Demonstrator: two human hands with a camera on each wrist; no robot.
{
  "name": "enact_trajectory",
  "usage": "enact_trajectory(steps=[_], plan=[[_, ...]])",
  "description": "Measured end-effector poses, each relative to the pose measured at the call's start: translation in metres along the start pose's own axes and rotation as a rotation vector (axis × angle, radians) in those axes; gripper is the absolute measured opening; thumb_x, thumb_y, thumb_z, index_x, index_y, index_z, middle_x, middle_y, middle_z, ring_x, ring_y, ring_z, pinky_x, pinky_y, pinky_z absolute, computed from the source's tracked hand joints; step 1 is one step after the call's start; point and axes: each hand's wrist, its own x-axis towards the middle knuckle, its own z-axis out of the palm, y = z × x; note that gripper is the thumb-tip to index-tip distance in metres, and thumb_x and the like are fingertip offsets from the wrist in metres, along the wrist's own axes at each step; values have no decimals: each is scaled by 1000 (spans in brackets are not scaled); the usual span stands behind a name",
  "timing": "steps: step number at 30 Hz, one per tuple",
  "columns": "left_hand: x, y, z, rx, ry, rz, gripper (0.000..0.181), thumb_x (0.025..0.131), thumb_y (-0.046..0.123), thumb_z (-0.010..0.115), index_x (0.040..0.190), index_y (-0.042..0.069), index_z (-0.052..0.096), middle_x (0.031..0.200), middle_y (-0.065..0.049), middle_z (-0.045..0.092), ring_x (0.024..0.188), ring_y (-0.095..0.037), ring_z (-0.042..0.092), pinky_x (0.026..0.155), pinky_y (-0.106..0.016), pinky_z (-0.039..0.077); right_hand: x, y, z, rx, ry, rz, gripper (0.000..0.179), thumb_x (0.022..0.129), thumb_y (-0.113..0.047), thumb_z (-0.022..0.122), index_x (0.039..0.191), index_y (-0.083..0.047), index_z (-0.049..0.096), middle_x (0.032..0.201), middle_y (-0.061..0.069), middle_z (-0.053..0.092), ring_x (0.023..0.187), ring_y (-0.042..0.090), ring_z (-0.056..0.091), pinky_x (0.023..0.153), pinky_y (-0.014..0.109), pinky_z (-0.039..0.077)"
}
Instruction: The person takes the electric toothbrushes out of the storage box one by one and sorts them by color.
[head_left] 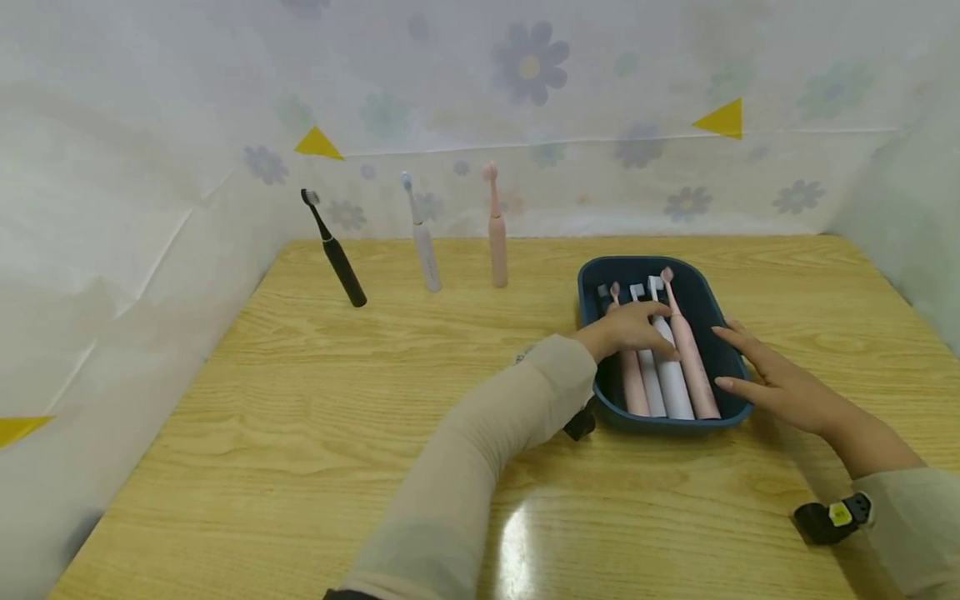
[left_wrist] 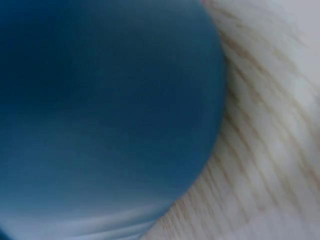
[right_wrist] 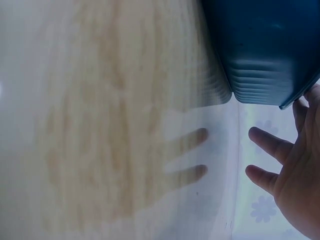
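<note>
My left hand [head_left: 636, 327] reaches over the left rim into a dark blue bin [head_left: 678, 426] holding several electric toothbrushes. Its thumb and index finger are spread above a white toothbrush [head_left: 672, 385], their tips near a pink toothbrush [head_left: 693, 367] on the right. Its other fingers are hidden. Another pink toothbrush [head_left: 634, 385] and a slimmer white toothbrush [head_left: 652, 387] lie partly beneath this hand. My right hand [head_left: 780, 385] rests at the bin's right side with fingers extended, fingertips at the rim; its spread fingers also show in the right wrist view.
On the wooden table [head_left: 315, 467], a black toothbrush [head_left: 343, 271], a white one [head_left: 425, 254] and a pink one [head_left: 497, 250] lie apart at the back left. A flowered sheet [head_left: 600, 183] hangs behind. The bin's blue wall [left_wrist: 110, 110] fills most of the left wrist view.
</note>
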Motion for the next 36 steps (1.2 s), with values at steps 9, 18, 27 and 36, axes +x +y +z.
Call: enact_trajectory(steps=[9,18,27,36], plan=[[-7,4,5,-219,32,64,66,70,18,71,129,24,40,130,5,34,94,-11,46,63,-21,43,-1,0,0,14,-7,-3,67,88,-10,49,140,-12,5,141,17,-10,120,50,0,76,70,18],[-11,4,11,-347,73,48,69,71,9,69,130,22,38,128,3,35,89,-12,44,56,-21,45,-1,1,1,17,-6,-8,68,88,-10,49,140,-12,5,141,16,-10,121,48,-2,77,70,17],[-13,5,13,-399,132,82,68,73,7,68,130,28,37,128,5,33,89,-13,46,53,-21,46,-1,2,1,13,-5,-3,68,88,-10,49,140,-13,5,141,17,-10,121,47,-2,78,70,15],[-16,2,9,-511,164,92,72,74,5,67,131,33,34,135,8,25,85,-13,51,55,-22,47,-1,2,1,26,-5,-14,68,88,-9,49,140,-13,5,141,16,-11,122,46,-4,78,70,14]])
